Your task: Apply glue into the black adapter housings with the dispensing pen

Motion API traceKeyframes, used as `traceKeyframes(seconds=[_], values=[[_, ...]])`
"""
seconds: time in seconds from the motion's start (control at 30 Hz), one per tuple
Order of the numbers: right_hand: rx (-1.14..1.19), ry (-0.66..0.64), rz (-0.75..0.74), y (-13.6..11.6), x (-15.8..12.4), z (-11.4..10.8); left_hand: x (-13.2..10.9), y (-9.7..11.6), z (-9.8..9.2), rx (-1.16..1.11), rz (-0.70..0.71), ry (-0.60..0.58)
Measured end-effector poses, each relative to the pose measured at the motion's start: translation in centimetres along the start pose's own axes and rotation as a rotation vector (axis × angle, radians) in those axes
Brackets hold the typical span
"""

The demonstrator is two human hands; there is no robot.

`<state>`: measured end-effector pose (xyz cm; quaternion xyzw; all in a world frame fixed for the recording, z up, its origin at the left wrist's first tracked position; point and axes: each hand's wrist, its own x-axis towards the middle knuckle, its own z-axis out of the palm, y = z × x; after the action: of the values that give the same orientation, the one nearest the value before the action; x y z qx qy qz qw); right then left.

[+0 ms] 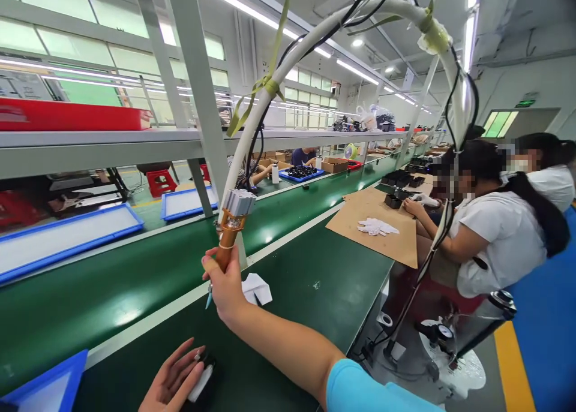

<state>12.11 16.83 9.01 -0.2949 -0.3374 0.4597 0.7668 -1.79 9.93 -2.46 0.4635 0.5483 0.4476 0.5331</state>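
My right hand (228,283) is wrapped around a copper-coloured power screwdriver (227,244) with a silver block at its top. Its thin bluish tip points down below my fist, above the bench. Low in the view, my left hand (173,379) has its fingers curled at a small black and white part (202,382). That part is partly hidden by the thumb, so its kind does not show. Just behind my right wrist, a white folded paper or cloth (257,289) lies on the green bench (310,286).
A pale hose (297,52) with black cables arches overhead. Beyond the bench runs a green conveyor (148,286). Blue-rimmed trays (67,241) stand at the left. At the right, a co-worker (490,232) sits by brown cardboard (342,220) bearing a white glove (378,226).
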Motion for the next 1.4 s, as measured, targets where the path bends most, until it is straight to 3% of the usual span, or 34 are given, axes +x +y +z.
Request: traceKeyframes(seconds=[0.1,0.23,0.3,0.43,0.6,0.7,0.8,0.93,1.13,1.4], values=[[0.024,0.009,0.008,-0.1,-0.3,0.0,-1.3,1.0,0.6,0.001,0.065,0.005],[-0.020,0.000,0.039,-0.5,-1.2,0.0,-2.1,2.6,0.2,0.065,0.103,-0.214],[-0.002,-0.062,0.050,-0.7,-1.7,0.2,-2.1,2.7,-0.4,0.058,0.131,-0.257],[-0.009,-0.141,0.072,-1.3,-3.0,0.6,-2.1,2.0,-1.0,0.128,0.146,-0.203],[-0.011,-0.147,0.085,-1.9,-4.0,1.0,-3.0,2.6,-0.8,0.417,0.249,-0.098],[0.018,-0.158,0.084,-1.9,-4.2,1.0,-3.7,3.3,-1.0,0.598,0.338,-0.194],[0.024,-0.164,0.086,-1.9,-4.3,1.1,-3.9,3.1,-1.0,0.748,0.324,-0.261],[0.040,-0.161,0.094,-2.0,-4.5,1.2,-3.6,2.5,-0.7,0.769,0.258,-0.154],[0.066,-0.208,0.095,-1.9,-4.9,1.3,-3.0,2.4,-0.9,0.660,0.181,0.209],[0.112,-0.218,0.100,-1.7,-4.8,1.2,-3.6,3.2,-0.9,0.553,0.297,0.317]])
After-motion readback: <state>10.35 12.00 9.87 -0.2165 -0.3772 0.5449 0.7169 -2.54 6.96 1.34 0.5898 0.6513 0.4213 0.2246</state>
